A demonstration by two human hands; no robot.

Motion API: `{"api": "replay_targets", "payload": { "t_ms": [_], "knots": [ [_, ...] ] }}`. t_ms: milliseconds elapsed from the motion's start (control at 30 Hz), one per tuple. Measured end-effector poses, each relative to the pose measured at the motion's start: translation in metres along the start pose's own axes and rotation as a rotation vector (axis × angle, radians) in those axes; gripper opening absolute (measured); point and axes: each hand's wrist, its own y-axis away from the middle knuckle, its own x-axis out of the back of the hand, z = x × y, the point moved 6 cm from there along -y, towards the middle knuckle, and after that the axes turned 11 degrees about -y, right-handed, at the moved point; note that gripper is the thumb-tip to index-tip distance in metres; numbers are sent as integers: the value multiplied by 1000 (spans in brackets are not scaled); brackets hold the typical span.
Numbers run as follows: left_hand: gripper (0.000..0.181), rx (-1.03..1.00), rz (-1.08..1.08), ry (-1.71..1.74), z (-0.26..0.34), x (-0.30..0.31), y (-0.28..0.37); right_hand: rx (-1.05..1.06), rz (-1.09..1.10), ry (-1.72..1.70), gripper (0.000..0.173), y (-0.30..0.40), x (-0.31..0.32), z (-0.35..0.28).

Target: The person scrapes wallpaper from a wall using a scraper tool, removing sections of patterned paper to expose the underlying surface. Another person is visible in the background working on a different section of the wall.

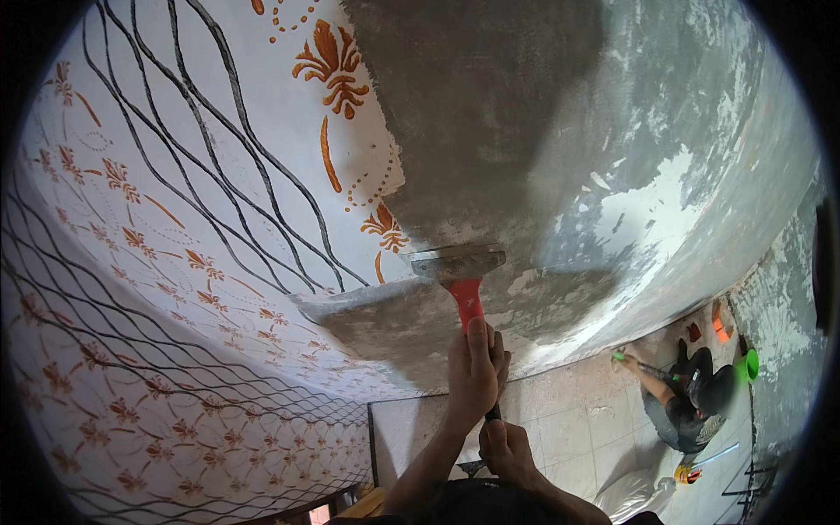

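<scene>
A wide-bladed scraper point(467, 289) with a red handle rests with its metal blade against the wall, where the orange and black patterned coating point(328, 72) meets bare grey plaster point(472, 118). My left hand point(478, 371) is wrapped around the tool's upper handle, thumb pointing up towards the blade. Lower down, my right hand point(505, 449) grips the dark lower part of the same handle. The blade's left corner lies close to an orange flower motif point(385, 228). Pale patches of coating point(646, 203) cling to the plaster on the right.
A co-worker point(689, 400) in dark clothes and a cap crouches on the tiled floor at the lower right, one arm towards the wall's foot. Near them are a green bucket point(748, 365), an orange object point(720, 328), a yellow container point(686, 474) and a plastic sheet or bag point(633, 495).
</scene>
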Motion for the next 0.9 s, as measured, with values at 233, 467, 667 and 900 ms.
{"api": "replay_targets", "payload": {
  "t_ms": [233, 467, 667, 900],
  "knots": [
    [45, 19, -37, 10, 6, -10, 1, 28, 40, -27, 56, 7, 3, -2],
    [43, -14, -26, 38, -20, -9, -3, 54, 53, 7, 53, 13, 6, -4],
    [43, -25, -6, 45, 4, -12, -1, 98, 62, 70, 53, 8, 10, -9],
    [42, -34, 25, 76, 27, -11, -4, 89, 64, 117, 47, 4, 1, -32]
  ]
}}
